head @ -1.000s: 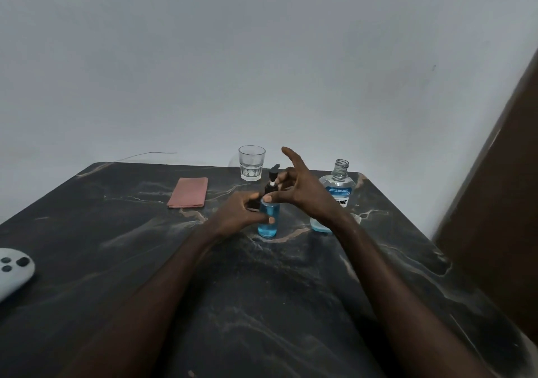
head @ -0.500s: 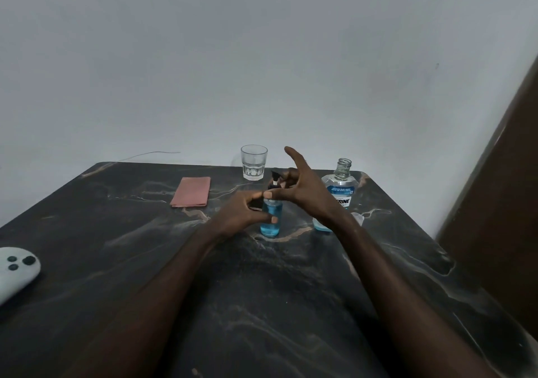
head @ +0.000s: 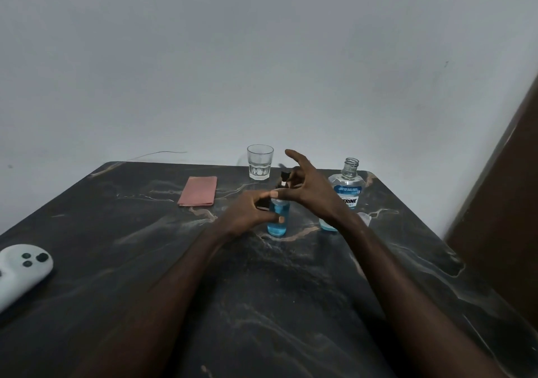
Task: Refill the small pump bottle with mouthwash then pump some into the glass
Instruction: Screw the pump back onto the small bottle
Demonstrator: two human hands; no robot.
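Observation:
The small pump bottle (head: 278,220) stands upright mid-table, filled with blue mouthwash. My left hand (head: 247,214) wraps its body from the left. My right hand (head: 308,188) pinches the black pump head (head: 283,178) at the bottle's neck, index finger stretched up. The large mouthwash bottle (head: 346,188) stands uncapped to the right, partly hidden behind my right wrist. An empty clear glass (head: 260,162) sits at the table's far edge, behind the pump bottle.
A folded pink cloth (head: 198,191) lies left of the glass. A white controller (head: 21,270) rests at the left edge. A small clear cap (head: 365,217) lies by the large bottle. The dark marble table (head: 145,246) meets a white wall; a brown panel (head: 500,217) stands right.
My right hand's fingers have shifted slightly around the pump head while the left keeps hold of the bottle. The bottle stays in the same spot.

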